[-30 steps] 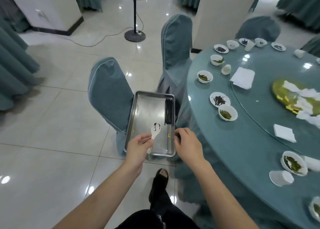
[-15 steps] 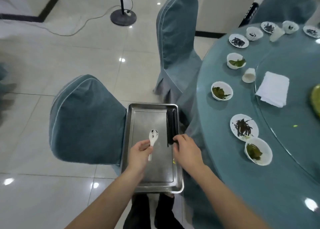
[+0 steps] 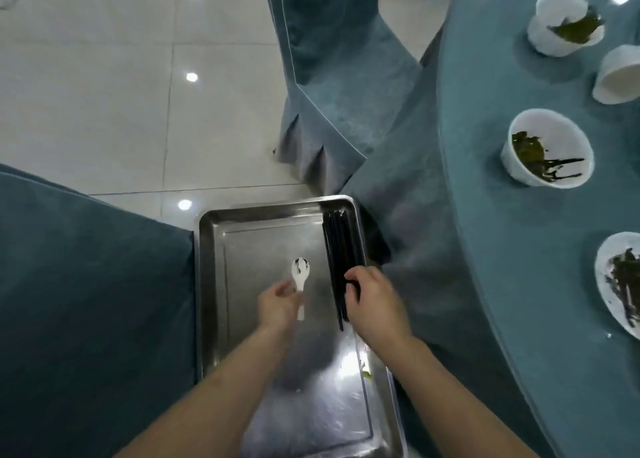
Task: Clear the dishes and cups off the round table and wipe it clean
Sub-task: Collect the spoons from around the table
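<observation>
Head view: left hand (image 3: 278,303) pinches soiled white spoon (image 3: 300,279); right hand (image 3: 372,300) clamps black chopsticks (image 3: 337,249) in steel tray (image 3: 211,284).

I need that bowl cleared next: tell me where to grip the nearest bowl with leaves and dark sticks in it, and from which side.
Pinch the near rim of the white bowl from the table-edge side, thumb outside, fingers just inside the wall. It stands upright with an open top; the leaves and sticks lie across the bottom and far side, so that rim looks cleanest. The right hand is closer.
</observation>
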